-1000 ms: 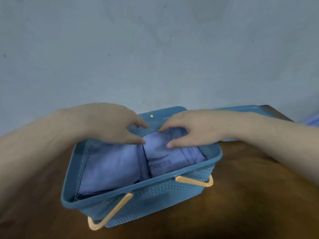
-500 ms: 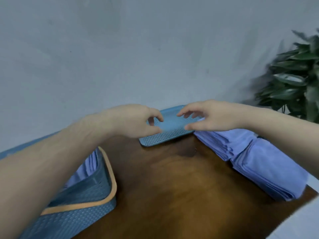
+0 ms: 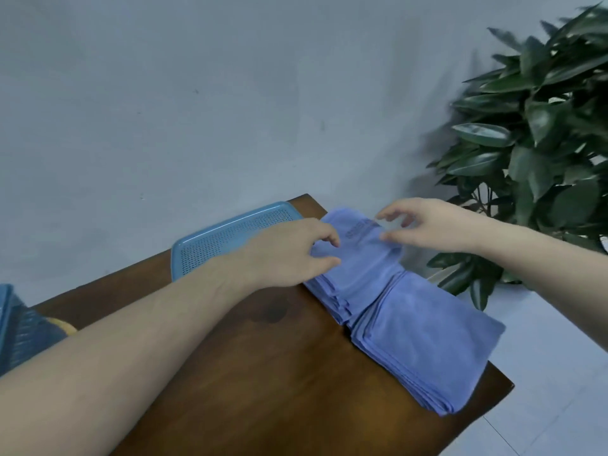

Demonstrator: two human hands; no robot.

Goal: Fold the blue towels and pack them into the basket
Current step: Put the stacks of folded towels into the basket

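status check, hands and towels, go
Both hands open: left hand and right hand over the towel stack, nothing gripped yet. Basket at far left edge. Nothing in the way.

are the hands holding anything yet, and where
Nothing is clearly held: the left hand and right hand reach with curled fingers over the far end of the towel stack.

The basket [image 3: 19, 327] is cut off by the left edge, and only a corner of its wall and a bit of orange handle [image 3: 62, 325] show. The left hand [image 3: 289, 251] covers the lid's [image 3: 230, 235] right end and the near-left edge of the towels [image 3: 411, 324]. The printed text on the top towel is too blurred to read. Both hands' fingertips are smeared, so contact with the towels cannot be told. The plant [image 3: 543, 153], right of the towels, runs off the right edge.
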